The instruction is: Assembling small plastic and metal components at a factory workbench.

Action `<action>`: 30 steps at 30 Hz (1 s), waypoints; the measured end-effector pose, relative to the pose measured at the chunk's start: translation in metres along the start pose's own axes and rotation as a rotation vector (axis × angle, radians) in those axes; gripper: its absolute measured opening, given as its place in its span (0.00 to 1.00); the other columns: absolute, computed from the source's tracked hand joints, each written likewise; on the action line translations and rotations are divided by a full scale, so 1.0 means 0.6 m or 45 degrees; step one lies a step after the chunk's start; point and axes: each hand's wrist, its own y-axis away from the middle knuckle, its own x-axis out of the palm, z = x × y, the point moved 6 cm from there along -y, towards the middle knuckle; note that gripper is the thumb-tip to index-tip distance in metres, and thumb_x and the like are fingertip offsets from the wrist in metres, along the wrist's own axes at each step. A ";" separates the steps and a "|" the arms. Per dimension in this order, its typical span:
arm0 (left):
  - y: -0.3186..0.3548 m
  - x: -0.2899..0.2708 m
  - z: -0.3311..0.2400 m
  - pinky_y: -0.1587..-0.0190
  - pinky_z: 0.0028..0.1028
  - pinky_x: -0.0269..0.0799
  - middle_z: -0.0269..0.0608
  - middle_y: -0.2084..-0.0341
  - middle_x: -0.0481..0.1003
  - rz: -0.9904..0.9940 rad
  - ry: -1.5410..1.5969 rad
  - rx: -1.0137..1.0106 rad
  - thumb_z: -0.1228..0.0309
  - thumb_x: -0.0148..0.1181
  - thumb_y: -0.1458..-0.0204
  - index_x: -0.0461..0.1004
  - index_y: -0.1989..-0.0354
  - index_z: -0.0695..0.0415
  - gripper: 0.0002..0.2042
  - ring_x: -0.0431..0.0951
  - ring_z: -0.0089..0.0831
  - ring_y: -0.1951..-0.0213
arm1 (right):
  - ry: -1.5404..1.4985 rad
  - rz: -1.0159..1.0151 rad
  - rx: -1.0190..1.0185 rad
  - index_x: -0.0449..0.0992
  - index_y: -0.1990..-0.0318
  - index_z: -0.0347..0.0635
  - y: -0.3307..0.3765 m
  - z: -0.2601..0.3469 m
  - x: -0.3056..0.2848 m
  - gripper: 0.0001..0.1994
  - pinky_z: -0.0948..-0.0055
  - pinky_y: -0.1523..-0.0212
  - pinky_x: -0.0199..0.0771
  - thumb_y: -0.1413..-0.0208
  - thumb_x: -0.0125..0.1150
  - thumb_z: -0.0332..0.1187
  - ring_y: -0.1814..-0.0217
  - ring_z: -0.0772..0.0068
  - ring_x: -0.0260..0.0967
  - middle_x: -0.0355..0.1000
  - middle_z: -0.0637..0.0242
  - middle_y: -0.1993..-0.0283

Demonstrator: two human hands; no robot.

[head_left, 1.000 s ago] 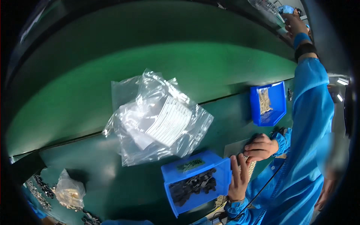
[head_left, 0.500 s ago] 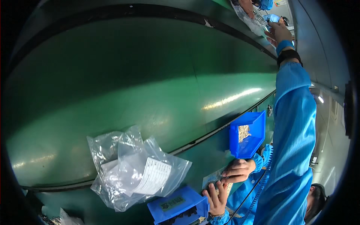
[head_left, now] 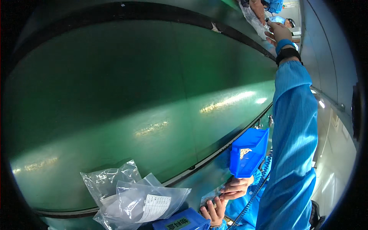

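My right arm, in a blue sleeve with a dark wrist strap, stretches from the lower edge to the upper right. My right hand [head_left: 281,32] is at its end, fingers bent and closed around something too small to make out. Next to its fingertips lies a crumpled clear plastic bag [head_left: 251,16]. A co-worker's hand [head_left: 257,10] rests on that bag. My left hand is out of view.
A wide green surface [head_left: 126,84] with dark edging fills the middle. Clear bags with a printed label [head_left: 156,207] lie at its near edge. Two blue bins [head_left: 251,161] flank another co-worker's hands [head_left: 234,188], working on a small clear packet.
The view has shifted, so the bags and blue bins appear lower. My right hand has moved slightly left and up, closer to the co-worker's hand at the clear bag.
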 end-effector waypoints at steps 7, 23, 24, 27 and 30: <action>-0.021 -0.005 -0.002 0.52 0.39 0.67 0.41 0.57 0.75 0.097 0.073 0.059 0.48 0.55 0.47 0.76 0.55 0.47 0.19 0.72 0.40 0.53 | 0.004 -0.117 -0.025 0.73 0.55 0.45 -0.023 -0.014 -0.004 0.14 0.72 0.75 0.76 0.48 0.63 0.37 0.70 0.72 0.77 0.74 0.68 0.64; -0.132 -0.020 0.036 0.57 0.37 0.67 0.44 0.63 0.75 0.958 1.074 0.072 0.53 0.52 0.45 0.76 0.58 0.52 0.17 0.73 0.39 0.60 | 0.855 -0.439 -0.473 0.80 0.67 0.48 -0.084 0.022 0.020 0.10 0.66 0.63 0.75 0.53 0.59 0.41 0.68 0.64 0.78 0.79 0.64 0.68; -0.140 -0.020 0.042 0.57 0.37 0.67 0.44 0.64 0.75 1.020 1.170 0.052 0.54 0.52 0.45 0.76 0.58 0.52 0.16 0.73 0.39 0.61 | 1.025 -0.545 -0.633 0.80 0.67 0.50 -0.088 0.035 0.017 0.10 0.63 0.62 0.75 0.54 0.59 0.41 0.65 0.60 0.77 0.79 0.63 0.68; -0.157 -0.022 0.054 0.59 0.37 0.67 0.44 0.65 0.75 1.187 1.344 -0.053 0.55 0.52 0.45 0.76 0.58 0.53 0.16 0.73 0.39 0.62 | 1.041 -0.518 -0.601 0.81 0.67 0.52 -0.059 0.043 0.053 0.10 0.59 0.60 0.74 0.56 0.58 0.42 0.61 0.54 0.76 0.78 0.61 0.64; -0.168 -0.024 0.061 0.60 0.37 0.67 0.45 0.66 0.76 1.318 1.494 -0.133 0.56 0.51 0.44 0.76 0.59 0.54 0.16 0.73 0.39 0.63 | 1.080 -0.508 -0.559 0.80 0.65 0.53 -0.060 0.047 0.070 0.11 0.59 0.60 0.74 0.54 0.57 0.42 0.60 0.54 0.76 0.77 0.60 0.62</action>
